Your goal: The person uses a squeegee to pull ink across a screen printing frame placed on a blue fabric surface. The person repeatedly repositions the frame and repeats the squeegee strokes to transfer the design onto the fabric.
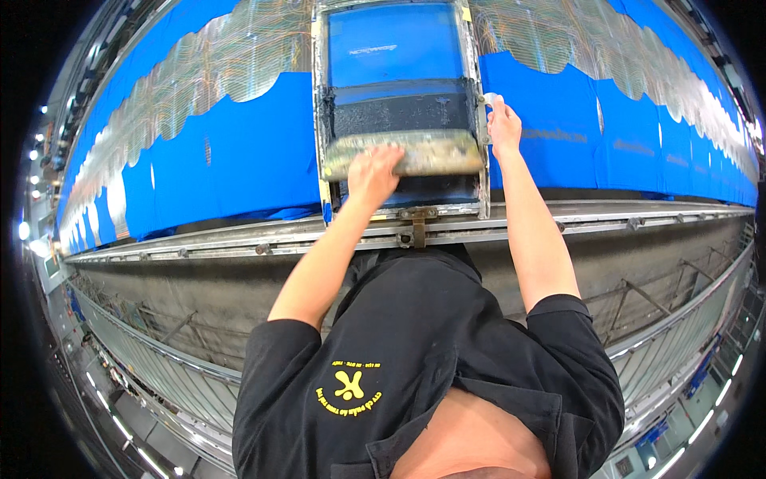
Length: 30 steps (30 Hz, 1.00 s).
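Note:
A screen printing frame [320, 60] with pale, ink-stained edges stands in front of me on blue fabric pieces [263, 148]. Across its near half lies a wide squeegee [439, 153] with a worn, paint-smeared wooden grip, slightly blurred. My left hand [373, 176] is closed over the squeegee left of its middle, and its blade is hidden. Dark ink [375, 117] covers the mesh just beyond it. At the frame's right side, my right hand [503, 128] is closed around the edge, by a small whitish piece [489, 100]; its fingers are partly hidden.
A metal rail [598, 215] with bolts runs along the table's near edge, and a rusty bracket [416, 227] sits below the frame. Beyond the blue pieces, a shiny, streaked table surface [550, 32] shows. Behind me runs another long table [167, 359].

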### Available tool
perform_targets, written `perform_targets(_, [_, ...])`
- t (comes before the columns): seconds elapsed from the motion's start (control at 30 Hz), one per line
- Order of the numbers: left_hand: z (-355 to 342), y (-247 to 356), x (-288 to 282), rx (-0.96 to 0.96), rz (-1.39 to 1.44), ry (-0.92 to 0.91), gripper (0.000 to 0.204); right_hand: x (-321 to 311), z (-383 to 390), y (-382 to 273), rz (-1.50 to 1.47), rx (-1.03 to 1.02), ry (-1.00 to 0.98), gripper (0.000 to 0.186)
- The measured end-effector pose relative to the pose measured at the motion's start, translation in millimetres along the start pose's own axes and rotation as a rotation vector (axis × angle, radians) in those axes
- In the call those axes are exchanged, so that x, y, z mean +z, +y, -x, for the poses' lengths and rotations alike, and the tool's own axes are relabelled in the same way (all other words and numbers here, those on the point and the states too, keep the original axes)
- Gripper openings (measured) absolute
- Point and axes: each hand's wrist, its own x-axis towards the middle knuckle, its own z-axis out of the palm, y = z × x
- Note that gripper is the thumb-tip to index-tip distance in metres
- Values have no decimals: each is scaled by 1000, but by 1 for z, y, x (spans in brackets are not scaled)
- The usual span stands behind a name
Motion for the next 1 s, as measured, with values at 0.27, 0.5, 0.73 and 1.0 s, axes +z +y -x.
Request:
perform_targets(0.27, [59, 42, -22, -94, 96, -56, 53, -2, 0, 0, -80, 26, -95, 39])
perform_targets(0.5, [63, 40, -22, -96, 157, -58, 52, -3, 0, 0, -69, 11, -127, 34])
perform_targets(0.73, [68, 43, -25, -88, 163, -52, 51, -4, 1, 0, -90, 16, -145, 33])
perform_targets(1.0, [27, 23, -82, 2, 123, -169, 41, -5, 0, -1, -46, 19, -113, 41])
